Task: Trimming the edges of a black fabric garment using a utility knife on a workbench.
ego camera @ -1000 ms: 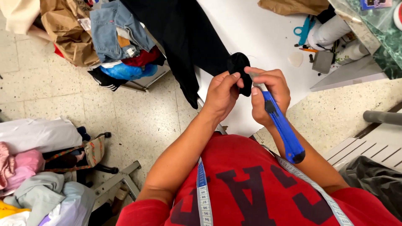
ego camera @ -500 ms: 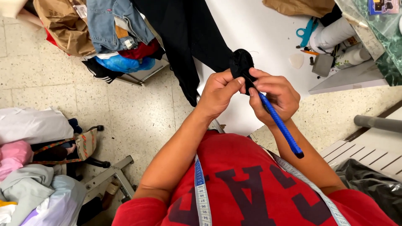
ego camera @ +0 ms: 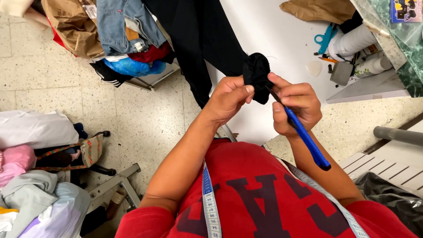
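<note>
blue tool (ego camera: 304,136): tip hidden in black fabric (ego camera: 257,76) | green mat (ego camera: 407,48): cut off at right edge

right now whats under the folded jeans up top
Under the folded jeans show a red garment and a blue plastic bag. Anything deeper in the pile is covered.

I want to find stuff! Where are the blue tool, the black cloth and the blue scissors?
blue tool (ego camera: 304,136), head view, middle of its handle.
black cloth (ego camera: 256,72), head view, its bunched middle.
blue scissors (ego camera: 325,37), head view, the handles.

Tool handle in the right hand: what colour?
Blue handle, gripped by the right hand; head view shows it.
</note>
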